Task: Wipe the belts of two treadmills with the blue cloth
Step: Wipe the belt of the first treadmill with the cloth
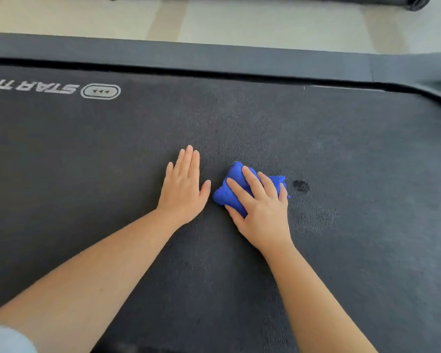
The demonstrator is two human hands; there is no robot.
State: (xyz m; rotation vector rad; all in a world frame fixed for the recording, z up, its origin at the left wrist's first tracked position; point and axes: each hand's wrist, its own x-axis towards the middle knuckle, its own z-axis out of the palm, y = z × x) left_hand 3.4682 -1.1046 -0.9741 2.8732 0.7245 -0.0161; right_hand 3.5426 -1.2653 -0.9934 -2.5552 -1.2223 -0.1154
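Observation:
A dark grey treadmill belt [112,154] fills most of the view, with white lettering and an arrow logo at its upper left. My right hand [262,207] holds the bunched blue cloth [233,183] down on the belt near the middle, with fingers curled over it. My left hand [182,189] lies flat on the belt just left of the cloth, fingers straight and together. A small dark spot [301,186] sits on the belt right of the cloth.
The treadmill's grey side rail [189,58] runs along the far edge and curves down at the right [435,85]. Beyond it lies pale tiled floor [239,21] and the black base of another machine [392,1].

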